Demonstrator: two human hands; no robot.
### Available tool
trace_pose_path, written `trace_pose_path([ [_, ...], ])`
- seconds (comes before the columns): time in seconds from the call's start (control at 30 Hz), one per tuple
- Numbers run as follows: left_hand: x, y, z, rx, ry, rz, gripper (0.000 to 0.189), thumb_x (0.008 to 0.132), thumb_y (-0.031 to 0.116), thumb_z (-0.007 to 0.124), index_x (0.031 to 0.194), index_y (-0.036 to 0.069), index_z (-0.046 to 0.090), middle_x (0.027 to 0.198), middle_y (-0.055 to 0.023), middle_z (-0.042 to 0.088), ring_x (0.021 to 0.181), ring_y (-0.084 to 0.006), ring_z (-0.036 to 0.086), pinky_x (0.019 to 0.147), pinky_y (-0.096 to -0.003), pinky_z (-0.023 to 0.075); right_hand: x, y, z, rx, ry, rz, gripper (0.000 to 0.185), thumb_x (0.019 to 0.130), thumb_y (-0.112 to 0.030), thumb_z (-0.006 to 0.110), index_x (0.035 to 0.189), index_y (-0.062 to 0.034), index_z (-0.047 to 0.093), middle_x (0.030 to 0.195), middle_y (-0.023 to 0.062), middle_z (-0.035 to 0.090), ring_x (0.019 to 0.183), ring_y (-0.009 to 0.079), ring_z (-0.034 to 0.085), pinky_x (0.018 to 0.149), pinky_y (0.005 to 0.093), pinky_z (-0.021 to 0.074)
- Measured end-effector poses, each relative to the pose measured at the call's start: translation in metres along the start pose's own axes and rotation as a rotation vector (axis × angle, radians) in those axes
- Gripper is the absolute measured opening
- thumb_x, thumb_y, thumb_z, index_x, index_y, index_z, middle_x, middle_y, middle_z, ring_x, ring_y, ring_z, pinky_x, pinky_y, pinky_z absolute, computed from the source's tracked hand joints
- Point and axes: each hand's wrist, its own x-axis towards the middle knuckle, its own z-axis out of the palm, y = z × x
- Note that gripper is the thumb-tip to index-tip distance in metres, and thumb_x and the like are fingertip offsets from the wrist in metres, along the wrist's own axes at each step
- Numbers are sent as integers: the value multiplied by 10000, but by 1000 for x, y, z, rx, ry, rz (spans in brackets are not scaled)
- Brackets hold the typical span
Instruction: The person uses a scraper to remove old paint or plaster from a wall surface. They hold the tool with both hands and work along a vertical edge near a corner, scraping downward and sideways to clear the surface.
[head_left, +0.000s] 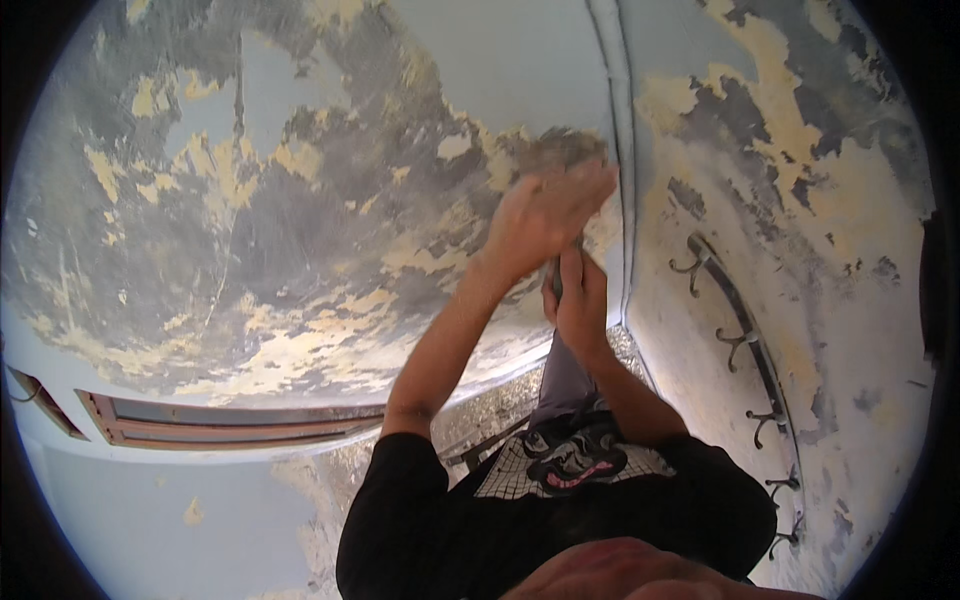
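Note:
Before me is a wall (285, 225) with flaking paint, showing pale blue, cream and grey patches. My right hand (585, 296) is closed around the dark handle (556, 281) of a hand tool, close to the corner of two walls. Just above it, my left hand (555, 202) is raised against the wall beside the corner, blurred by motion. Its fingers lie close together and point toward the corner. The tool's working end is hidden behind my left hand, and I cannot tell whether that hand grips it.
A cable or pipe (626, 150) runs along the wall corner. On the right wall a dark rail (727, 289) carries several metal coat hooks (733, 345). At lower left is a brown wooden frame (225, 431) with glass panes. Bits of debris cover the floor (495, 409).

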Motion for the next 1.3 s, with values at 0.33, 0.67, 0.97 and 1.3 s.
trace_pose_path([
  [0.33, 8, -15, -4, -55, 62, 54, 481, 775, 138, 671, 1257, 143, 656, 1350, 39, 611, 1249, -120, 559, 977, -324, 463, 4, -15, 9, 23, -17, -21, 342, 1057, -337, 436, 1007, -22, 560, 685, -31, 458, 526, 31, 427, 424, 199, 364],
  [0.67, 21, -14, -13, -82, 65, 11, 505, 751, 114, 670, 1254, 150, 662, 1383, 36, 591, 1279, -122, 542, 994, -327, 449, 6, -38, 8, 21, -24, -6, 328, 1057, -325, 443, 980, -22, 544, 631, -34, 426, 465, 34, 389, 395, 209, 296],
  [0.97, 24, -16, -15, -84, 103, -3, 510, 752, 112, 656, 1262, 130, 647, 1373, 26, 596, 1290, -118, 530, 1023, -330, 426, 9, -41, 11, -32, -15, -57, 360, 1055, -341, 438, 905, -27, 530, 630, -31, 435, 452, 40, 406, 399, 204, 318],
  [1.3, 36, -15, -24, -48, 100, -34, 409, 797, 114, 664, 1196, 196, 683, 1304, 77, 646, 1214, -102, 592, 909, -295, 466, 10, -51, 14, -8, -24, -19, 366, 1054, -352, 436, 939, -19, 534, 636, -24, 443, 456, 46, 421, 386, 213, 313],
])
